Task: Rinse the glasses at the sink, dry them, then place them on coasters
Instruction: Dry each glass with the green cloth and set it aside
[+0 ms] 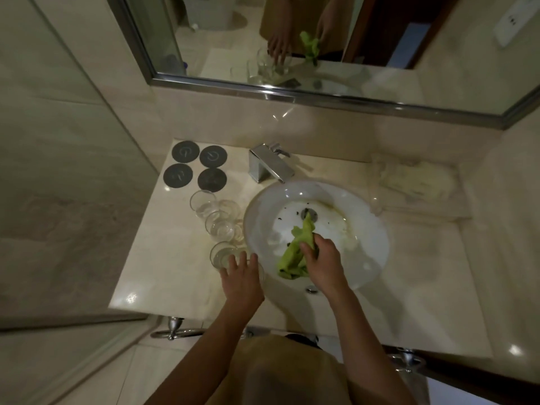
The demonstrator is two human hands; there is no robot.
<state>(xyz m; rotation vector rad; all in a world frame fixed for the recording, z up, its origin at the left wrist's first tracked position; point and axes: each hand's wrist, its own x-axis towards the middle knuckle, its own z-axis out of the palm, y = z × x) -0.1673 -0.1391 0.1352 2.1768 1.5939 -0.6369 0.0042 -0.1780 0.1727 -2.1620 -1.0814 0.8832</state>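
Roughly: four coasters [195, 168], maybe four glasses [217, 222]; left hand [242, 280] spread, right hand [323, 264] gripping cloth [293, 252].

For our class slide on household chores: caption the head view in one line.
Right hand grips a green cloth over the sink; left hand reaches the nearest glass.

Bathroom: marble counter [163, 276] with round white sink [365, 229], chrome faucet [270, 166], framed wall mirror [380, 77], glass shower panel [73, 135] left.
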